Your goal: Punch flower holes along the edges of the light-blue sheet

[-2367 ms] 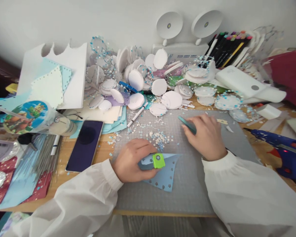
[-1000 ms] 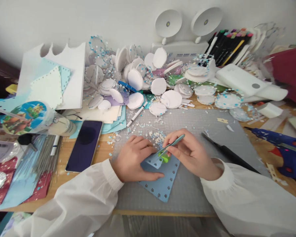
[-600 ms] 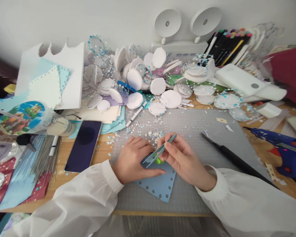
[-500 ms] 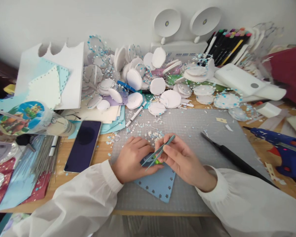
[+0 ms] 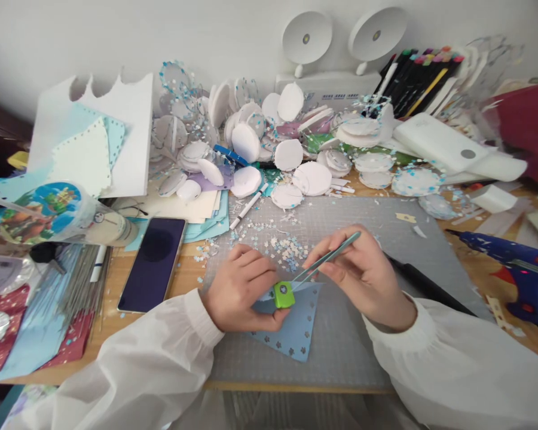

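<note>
Tweezers (image 5: 332,254) were pinched in the right hand (image 5: 363,278), tips near the green punch's (image 5: 284,295) one-o'clock edge; the left hand (image 5: 244,289) clasped that punch, blue paper (image 5: 291,335) at five o'clock. Apparently mid-picking, calling next for steady tips.

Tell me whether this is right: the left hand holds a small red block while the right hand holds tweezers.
The colour is wrong: the head view shows the small block is green, not red. The left hand does hold it, and the right hand holds tweezers.
</note>
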`<state>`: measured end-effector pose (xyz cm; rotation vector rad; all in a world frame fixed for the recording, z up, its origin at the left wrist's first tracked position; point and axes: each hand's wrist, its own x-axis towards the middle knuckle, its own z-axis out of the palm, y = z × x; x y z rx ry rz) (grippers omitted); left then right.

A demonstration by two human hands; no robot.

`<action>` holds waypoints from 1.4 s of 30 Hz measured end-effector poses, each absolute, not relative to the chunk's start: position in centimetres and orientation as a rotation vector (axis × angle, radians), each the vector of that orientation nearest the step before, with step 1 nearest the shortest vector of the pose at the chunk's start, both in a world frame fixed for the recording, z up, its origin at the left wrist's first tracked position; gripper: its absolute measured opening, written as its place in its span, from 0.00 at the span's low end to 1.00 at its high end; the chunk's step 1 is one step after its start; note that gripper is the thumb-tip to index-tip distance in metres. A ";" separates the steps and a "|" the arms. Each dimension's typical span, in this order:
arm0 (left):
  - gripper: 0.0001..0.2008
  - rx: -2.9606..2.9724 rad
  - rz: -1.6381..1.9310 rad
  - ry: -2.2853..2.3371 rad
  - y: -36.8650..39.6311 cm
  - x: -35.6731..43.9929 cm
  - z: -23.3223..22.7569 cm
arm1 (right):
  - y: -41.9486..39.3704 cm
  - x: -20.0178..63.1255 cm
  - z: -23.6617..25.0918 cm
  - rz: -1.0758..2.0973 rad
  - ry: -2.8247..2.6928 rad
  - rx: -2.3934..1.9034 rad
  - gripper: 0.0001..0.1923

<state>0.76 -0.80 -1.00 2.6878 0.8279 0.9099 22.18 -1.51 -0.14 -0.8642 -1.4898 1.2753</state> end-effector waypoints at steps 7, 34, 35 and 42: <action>0.08 2.772 0.881 0.811 -0.9 0.8 -1.0 | -2.0 21.9 -1.0 1.232 -1.559 -0.884 0.08; 0.09 2.750 0.980 0.765 -1.0 1.1 -1.0 | -1.3 21.2 -1.8 1.633 -1.163 -1.044 0.14; 0.09 2.741 0.990 0.764 -1.0 1.1 -0.9 | -1.3 21.2 -1.9 1.657 -1.131 -1.038 0.14; 0.10 2.678 1.006 0.766 -1.0 1.0 -0.6 | -1.4 20.9 -1.7 1.794 -0.948 -1.042 0.16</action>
